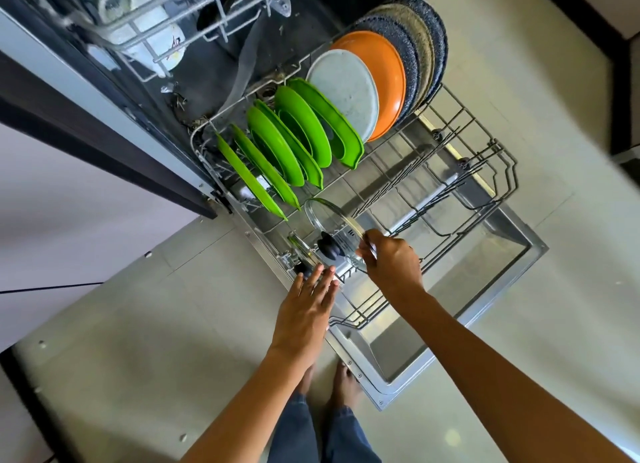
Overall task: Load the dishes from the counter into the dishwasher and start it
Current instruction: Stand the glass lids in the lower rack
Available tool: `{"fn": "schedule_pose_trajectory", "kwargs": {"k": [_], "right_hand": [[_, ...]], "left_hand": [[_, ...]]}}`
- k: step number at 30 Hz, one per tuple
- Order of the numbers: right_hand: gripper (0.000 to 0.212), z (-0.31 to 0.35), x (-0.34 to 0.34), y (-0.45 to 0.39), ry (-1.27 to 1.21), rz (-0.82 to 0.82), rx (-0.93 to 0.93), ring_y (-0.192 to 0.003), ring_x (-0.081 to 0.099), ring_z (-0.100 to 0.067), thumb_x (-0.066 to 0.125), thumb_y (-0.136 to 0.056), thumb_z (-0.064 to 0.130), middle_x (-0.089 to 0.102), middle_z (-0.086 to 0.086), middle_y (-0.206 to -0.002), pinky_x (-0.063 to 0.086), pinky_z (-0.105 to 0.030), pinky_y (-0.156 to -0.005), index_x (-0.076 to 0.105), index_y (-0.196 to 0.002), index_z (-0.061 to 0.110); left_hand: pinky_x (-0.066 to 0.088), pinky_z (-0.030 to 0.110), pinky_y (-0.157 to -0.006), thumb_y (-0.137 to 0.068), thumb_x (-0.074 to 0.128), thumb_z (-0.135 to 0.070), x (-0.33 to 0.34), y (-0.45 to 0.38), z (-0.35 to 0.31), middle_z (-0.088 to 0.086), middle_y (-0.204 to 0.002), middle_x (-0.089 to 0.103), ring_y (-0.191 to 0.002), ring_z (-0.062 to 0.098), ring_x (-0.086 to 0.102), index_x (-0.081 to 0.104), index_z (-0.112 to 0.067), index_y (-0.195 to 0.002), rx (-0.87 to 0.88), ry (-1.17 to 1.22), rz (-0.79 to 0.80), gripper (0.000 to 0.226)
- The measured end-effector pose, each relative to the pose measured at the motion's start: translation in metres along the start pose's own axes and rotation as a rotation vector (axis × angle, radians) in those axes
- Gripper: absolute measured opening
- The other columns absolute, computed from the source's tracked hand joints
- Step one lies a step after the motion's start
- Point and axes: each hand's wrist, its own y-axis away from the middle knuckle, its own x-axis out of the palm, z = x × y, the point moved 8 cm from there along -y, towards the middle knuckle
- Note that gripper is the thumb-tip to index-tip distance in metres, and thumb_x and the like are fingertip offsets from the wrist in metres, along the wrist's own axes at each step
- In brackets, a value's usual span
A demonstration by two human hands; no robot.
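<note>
The dishwasher's lower rack (498, 171) is pulled out over the open door (519, 254). Several green plates (277, 150), a grey plate (349, 91), an orange plate (388, 71) and speckled plates (426, 36) stand on edge along its left side. A glass lid (332, 220) with a black knob (330, 249) stands at the rack's near-left corner. My right hand (391, 265) pinches its rim. My left hand (308, 306) has straight fingers touching a second glass lid (301, 251) beside it.
The upper rack (138, 19) holds white cups at the top left. A dark cabinet front (86, 123) runs along the left. My bare feet (343, 383) stand on pale floor tiles right by the door's near corner.
</note>
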Motion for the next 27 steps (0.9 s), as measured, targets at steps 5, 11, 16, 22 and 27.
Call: {"fn": "schedule_pose_trajectory", "kwargs": {"k": [5,11,16,22,27], "right_hand": [[0.019,0.010,0.021,0.017,-0.012,0.012,-0.004,-0.058,0.058,-0.019,0.049,-0.096,0.018,0.065,-0.006,-0.078,0.054,-0.031,-0.060,0.059,-0.112,0.013],[0.019,-0.001,0.027,0.019,-0.012,-0.002,0.027,-0.061,0.057,-0.019,0.049,-0.096,0.020,0.067,-0.008,-0.082,0.052,-0.029,-0.061,0.056,-0.112,0.012],[0.014,-0.002,0.024,0.023,-0.136,-0.096,-0.039,-0.058,0.052,-0.012,0.059,-0.090,0.013,0.069,-0.009,-0.078,0.049,-0.023,-0.060,0.062,-0.101,0.006],[0.005,0.012,0.007,0.031,-0.189,-0.224,-0.103,-0.053,0.055,-0.010,0.063,-0.087,0.009,0.068,-0.005,-0.070,0.048,-0.020,-0.054,0.064,-0.090,0.005],[0.006,-0.002,-0.024,0.048,-0.183,-0.265,-0.110,-0.052,0.060,-0.013,0.065,-0.086,0.010,0.067,0.000,-0.069,0.051,-0.024,-0.054,0.063,-0.091,0.010]], "left_hand": [[0.015,0.043,-0.110,-0.066,0.082,-0.034,0.001,0.002,0.004,0.011,-0.146,0.037,-0.136,0.029,0.033,0.046,-0.012,-0.137,-0.042,0.014,0.027,0.083],[0.025,0.045,-0.106,-0.058,0.086,-0.036,0.006,0.001,0.002,0.012,-0.141,0.044,-0.130,0.030,0.042,0.053,-0.010,-0.131,0.006,-0.036,0.017,0.085],[-0.001,0.041,-0.111,-0.083,0.066,-0.036,0.000,0.002,0.000,0.010,-0.154,0.014,-0.142,0.026,0.010,0.027,-0.014,-0.146,0.019,-0.027,-0.041,0.078],[-0.006,0.041,-0.114,-0.092,0.053,-0.038,-0.003,0.003,0.002,0.009,-0.155,-0.007,-0.143,0.028,-0.006,0.007,-0.015,-0.149,0.001,0.002,-0.062,0.078],[-0.013,0.039,-0.113,-0.097,0.044,-0.032,0.010,0.005,0.003,0.005,-0.152,-0.022,-0.141,0.025,-0.019,-0.011,-0.017,-0.147,0.023,-0.009,-0.013,0.076]]}}
